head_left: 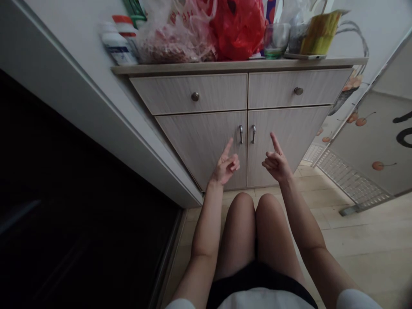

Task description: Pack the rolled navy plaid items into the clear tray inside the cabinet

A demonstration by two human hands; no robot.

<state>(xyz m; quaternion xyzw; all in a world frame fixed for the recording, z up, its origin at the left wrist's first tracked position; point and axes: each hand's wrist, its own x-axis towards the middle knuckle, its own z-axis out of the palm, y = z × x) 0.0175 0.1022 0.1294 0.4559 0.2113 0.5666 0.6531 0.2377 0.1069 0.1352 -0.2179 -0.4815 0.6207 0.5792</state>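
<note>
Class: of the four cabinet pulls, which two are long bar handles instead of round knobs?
The two door handles at the centre seam, nearest both hands; the drawers above carry round knobs.

The person wears a white short-sleeved top, its sleeve ends showing at both upper arms well back from the bare left hand [225, 165] and bare right hand [277, 163]. Dark black shorts cover the upper thighs. Forearms, knees and hands are uncovered, with no rings, watch or gloves visible.

Cabinet top [225, 65] w/ bags [206, 34], bottles [116, 43], glass [276, 40]
</note>
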